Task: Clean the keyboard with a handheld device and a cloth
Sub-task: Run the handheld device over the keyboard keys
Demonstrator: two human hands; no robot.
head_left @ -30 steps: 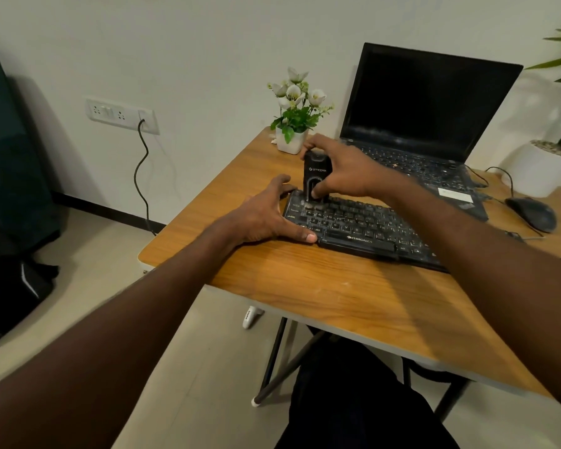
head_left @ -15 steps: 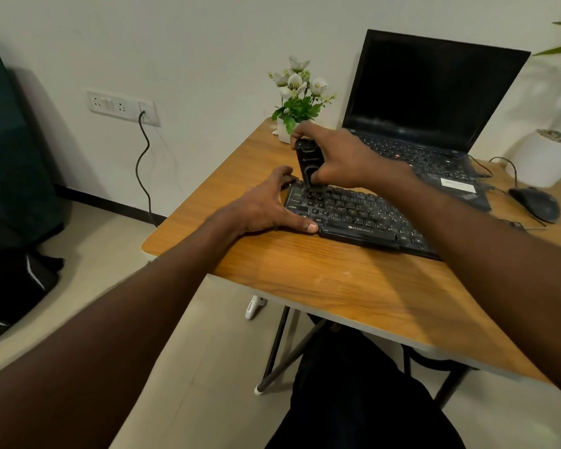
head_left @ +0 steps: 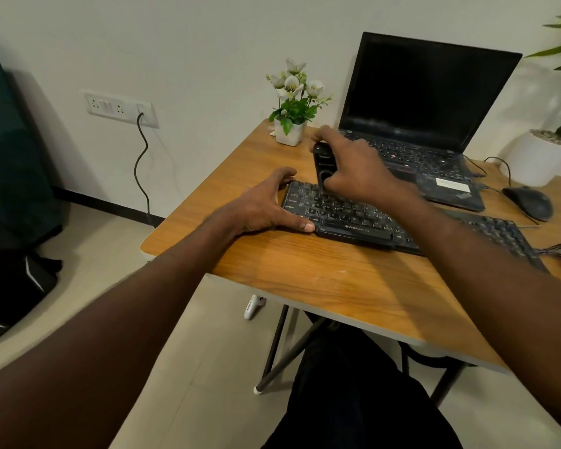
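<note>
The right hand (head_left: 353,166) is curling its fingers and thumb around a black handheld device (head_left: 323,163) — a firm wrap, with the thumb at the lower front. The device is standing nearly upright, its lower end coming down onto the far-left key rows of the keyboard (head_left: 363,218); whether the tip is actually touching the keys is hidden by the hand.

The left hand (head_left: 266,205) is bracing the keyboard's left end: its thumb is lying along the near-left corner, pressed against the edge, while the other fingers are arching over the far-left corner. It is gripping the end of the board rather than lying flat.

The keyboard is black, lying on a wooden table (head_left: 305,277), running from the left hand off toward the right under the right forearm. Just beyond the keyboard an open laptop (head_left: 428,98) is sitting with its screen dark. To the far left of the keyboard, beside the laptop, a small white pot of flowers (head_left: 292,105) is standing near the table's back edge. To the right of the keyboard, past the laptop's corner, a dark mouse (head_left: 528,202) is resting — its cable is trailing behind it. A larger white planter (head_left: 541,157) is standing behind the mouse.
</note>
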